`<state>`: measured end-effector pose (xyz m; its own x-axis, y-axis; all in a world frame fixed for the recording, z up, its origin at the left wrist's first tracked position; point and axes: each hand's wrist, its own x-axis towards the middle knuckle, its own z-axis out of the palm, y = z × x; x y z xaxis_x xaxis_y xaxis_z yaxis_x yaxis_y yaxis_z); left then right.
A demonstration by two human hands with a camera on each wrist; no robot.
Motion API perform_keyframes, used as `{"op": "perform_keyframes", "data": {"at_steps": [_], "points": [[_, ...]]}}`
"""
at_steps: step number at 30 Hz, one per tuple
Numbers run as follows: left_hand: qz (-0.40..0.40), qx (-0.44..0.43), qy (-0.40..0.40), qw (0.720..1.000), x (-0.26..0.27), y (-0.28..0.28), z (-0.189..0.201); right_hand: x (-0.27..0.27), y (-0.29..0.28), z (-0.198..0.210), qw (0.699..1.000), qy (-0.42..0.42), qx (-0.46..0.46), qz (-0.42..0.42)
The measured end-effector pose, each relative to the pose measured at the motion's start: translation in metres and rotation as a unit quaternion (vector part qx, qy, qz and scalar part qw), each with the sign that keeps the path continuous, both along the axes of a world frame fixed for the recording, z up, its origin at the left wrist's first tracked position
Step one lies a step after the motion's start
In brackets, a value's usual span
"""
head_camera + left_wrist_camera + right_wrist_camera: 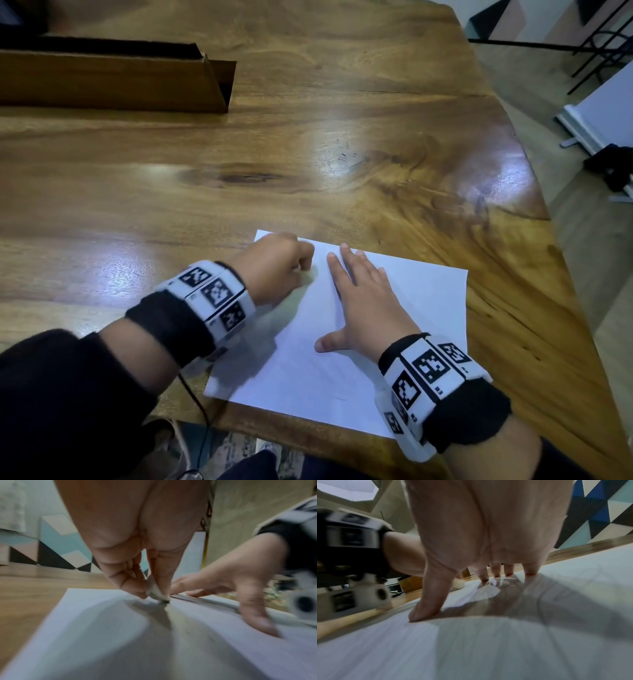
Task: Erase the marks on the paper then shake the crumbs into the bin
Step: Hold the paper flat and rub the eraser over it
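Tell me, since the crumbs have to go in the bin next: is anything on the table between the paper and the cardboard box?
Nothing visible. Between the paper and the cardboard box at the far left lies only bare wooden table. The left hand pinches an eraser; the right hand presses the sheet flat.

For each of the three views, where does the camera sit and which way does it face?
Head: looks down on the table; both hands rest on the paper.
Left wrist: looks along the left hand pinching the eraser.
Right wrist: looks along the right hand, flat on the paper.
Both wrist views show the opposite hand.
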<state>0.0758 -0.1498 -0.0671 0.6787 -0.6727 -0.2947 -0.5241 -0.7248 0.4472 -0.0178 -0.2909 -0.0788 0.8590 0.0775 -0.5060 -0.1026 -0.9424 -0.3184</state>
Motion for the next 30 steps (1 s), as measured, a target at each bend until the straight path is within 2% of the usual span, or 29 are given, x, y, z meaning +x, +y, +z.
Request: {"op": "perform_keyframes", "data": {"at_steps": [3, 7, 9, 15, 17, 21, 23, 28, 30], "points": [[0.043, -0.023, -0.03, 0.998, 0.001, -0.007, -0.006, 0.0, 0.0, 0.0, 1.0, 0.0, -0.002, 0.0], [-0.033, 0.018, 0.043, 0.998, -0.023, 0.015, -0.001, 0.0, -0.001, -0.001, 1.0, -0.001, 0.004, -0.001], [-0.044, 0.042, 0.061, 0.996, -0.023, 0.019, 0.004, 0.0, -0.001, 0.0, 1.0, -0.004, 0.002, 0.002], [0.017, -0.001, -0.025, 1.0, 0.006, -0.012, 0.002, -0.001, -0.001, -0.002, 1.0, -0.012, -0.003, 0.005], [0.028, -0.004, -0.027, 0.999, -0.003, -0.009, 0.001, -0.001, -0.001, -0.002, 1.0, -0.014, 0.001, 0.004], [-0.047, 0.018, 0.031, 0.998, -0.033, 0.016, 0.003, -0.001, -0.001, -0.003, 1.0, -0.013, 0.0, 0.003], [-0.046, 0.024, 0.048, 0.997, -0.03, 0.016, 0.005, -0.001, -0.001, -0.002, 1.0, -0.013, -0.004, 0.006], [0.036, -0.028, -0.026, 0.999, -0.004, -0.008, 0.001, 0.0, -0.001, -0.003, 1.0, -0.012, -0.007, 0.007], [0.021, -0.023, -0.026, 0.999, -0.012, -0.004, 0.001, -0.001, -0.001, -0.002, 1.0, -0.009, -0.002, 0.005]]}}
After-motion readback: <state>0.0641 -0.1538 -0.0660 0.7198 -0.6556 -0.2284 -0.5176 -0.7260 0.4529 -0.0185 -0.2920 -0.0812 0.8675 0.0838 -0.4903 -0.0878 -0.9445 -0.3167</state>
